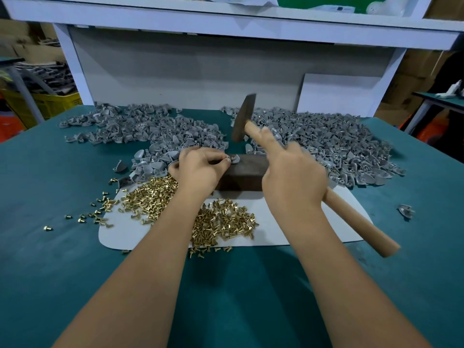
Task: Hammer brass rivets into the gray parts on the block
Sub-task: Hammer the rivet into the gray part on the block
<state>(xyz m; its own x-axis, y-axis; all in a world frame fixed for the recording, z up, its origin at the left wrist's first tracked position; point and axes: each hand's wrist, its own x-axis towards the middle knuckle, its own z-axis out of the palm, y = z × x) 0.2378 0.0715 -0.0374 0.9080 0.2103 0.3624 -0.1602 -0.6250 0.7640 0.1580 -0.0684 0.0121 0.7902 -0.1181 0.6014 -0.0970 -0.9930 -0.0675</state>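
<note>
Now mid-strike: hammer (242,119) raised over the block (247,175).
Left hand (198,169) fingers pinch a gray part (234,159) on the block's far-left edge; right hand (293,182) grips the handle. Next blow must land squarely, clear of fingertips.

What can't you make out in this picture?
Head view:
- Whether a rivet sits in the part on the block: too small, and the left hand's fingers cover it.
- The hammer head's details: motion blur.
- The right hand's fingers: blurred.
- The shelf contents: cut off by the top edge.
</note>
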